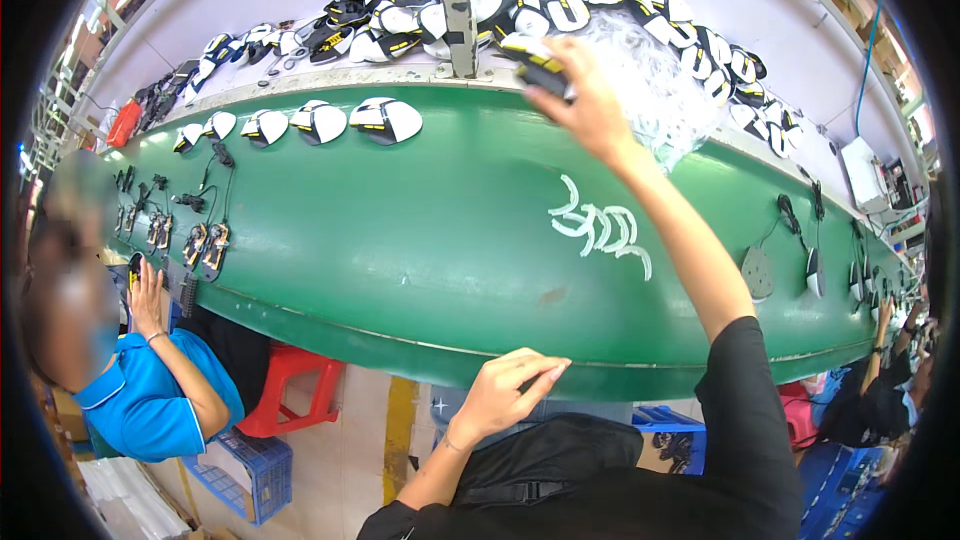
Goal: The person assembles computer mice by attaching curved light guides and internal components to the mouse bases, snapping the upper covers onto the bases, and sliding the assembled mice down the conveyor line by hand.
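My right hand (590,105) reaches to the far side of the green belt and is closed on a black-and-white mouse shell (540,67) with yellow markings. It is beside a heap of similar mouse shells (400,15) on the shelf and a clear plastic bag (650,80) of pale pieces. Low at the belt's near edge, my left hand (505,390) has thumb and fingers drawn together; whatever may be between them is hidden. Several white curved strips (600,225) lie on the belt between my hands.
Several white-and-black mouse shells (386,120) line the belt's far left. Circuit parts with cables (213,245) lie nearer a co-worker in a blue shirt (150,400). A metal post (457,0) rises at the shelf edge. Corded mouse parts (758,270) lie to the right.
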`<state>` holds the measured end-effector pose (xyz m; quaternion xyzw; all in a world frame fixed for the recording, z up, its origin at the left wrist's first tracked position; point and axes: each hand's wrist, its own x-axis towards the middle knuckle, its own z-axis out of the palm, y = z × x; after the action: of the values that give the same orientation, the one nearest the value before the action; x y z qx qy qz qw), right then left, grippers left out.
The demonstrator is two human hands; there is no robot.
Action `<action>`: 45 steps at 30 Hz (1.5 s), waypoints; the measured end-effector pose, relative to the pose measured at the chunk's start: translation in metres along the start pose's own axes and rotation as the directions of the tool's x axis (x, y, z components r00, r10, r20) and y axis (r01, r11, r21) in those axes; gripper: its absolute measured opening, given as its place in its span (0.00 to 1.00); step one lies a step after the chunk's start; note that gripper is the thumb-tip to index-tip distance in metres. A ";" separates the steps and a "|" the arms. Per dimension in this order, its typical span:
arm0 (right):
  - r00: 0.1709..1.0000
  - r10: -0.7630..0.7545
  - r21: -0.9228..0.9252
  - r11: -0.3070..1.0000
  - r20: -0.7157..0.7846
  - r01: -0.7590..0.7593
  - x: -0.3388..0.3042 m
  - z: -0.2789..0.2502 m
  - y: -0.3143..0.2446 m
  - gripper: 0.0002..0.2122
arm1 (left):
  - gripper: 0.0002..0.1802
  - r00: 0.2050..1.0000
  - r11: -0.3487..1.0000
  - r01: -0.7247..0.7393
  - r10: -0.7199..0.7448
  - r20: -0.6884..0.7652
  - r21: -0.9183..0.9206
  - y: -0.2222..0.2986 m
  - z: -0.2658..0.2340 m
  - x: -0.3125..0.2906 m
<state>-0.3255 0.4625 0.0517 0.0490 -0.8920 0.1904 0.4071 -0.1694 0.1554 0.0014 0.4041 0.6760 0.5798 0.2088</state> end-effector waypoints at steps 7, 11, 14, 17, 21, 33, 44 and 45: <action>0.994 -0.068 -0.334 0.942 -0.091 0.034 0.133 -0.026 0.089 0.22 | 0.06 0.996 0.995 0.072 -0.068 0.049 -0.072 0.005 -0.005 0.003; 0.966 -0.226 -0.224 0.942 0.127 0.250 0.209 0.025 0.123 0.26 | 0.08 0.997 0.993 0.071 -0.068 0.041 -0.093 0.007 -0.005 0.001; 0.956 -0.221 -0.224 0.939 0.193 0.262 0.241 0.076 0.106 0.24 | 0.09 0.990 0.984 0.138 -0.135 0.038 -0.108 0.010 -0.007 0.001; 0.952 -0.121 -0.176 0.969 0.282 0.175 0.265 0.124 0.132 0.23 | 0.09 0.992 0.982 0.122 -0.116 0.052 -0.146 0.008 -0.008 0.001; 0.983 -0.137 -0.157 0.975 0.125 0.156 0.261 0.143 0.137 0.23 | 0.09 0.993 0.984 0.114 -0.109 0.040 -0.138 0.008 -0.007 -0.002; 0.990 0.077 -0.042 0.996 0.115 -0.073 0.030 -0.066 -0.014 0.13 | 0.07 0.996 0.991 0.082 -0.084 -0.021 -0.107 0.010 -0.017 0.004; 0.824 0.252 -0.222 0.962 0.508 -0.158 -0.122 -0.058 -0.071 0.39 | 0.07 0.996 0.998 0.050 -0.048 -0.069 0.024 0.002 -0.016 -0.002; 0.826 0.207 -0.226 0.969 0.524 -0.099 -0.119 -0.045 -0.069 0.37 | 0.07 0.996 0.998 0.066 -0.065 -0.065 0.019 0.003 -0.015 -0.003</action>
<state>-0.1975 0.4076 0.0108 -0.0097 -0.9856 0.1151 0.1233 -0.1781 0.1434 0.0075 0.3648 0.7015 0.5781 0.2015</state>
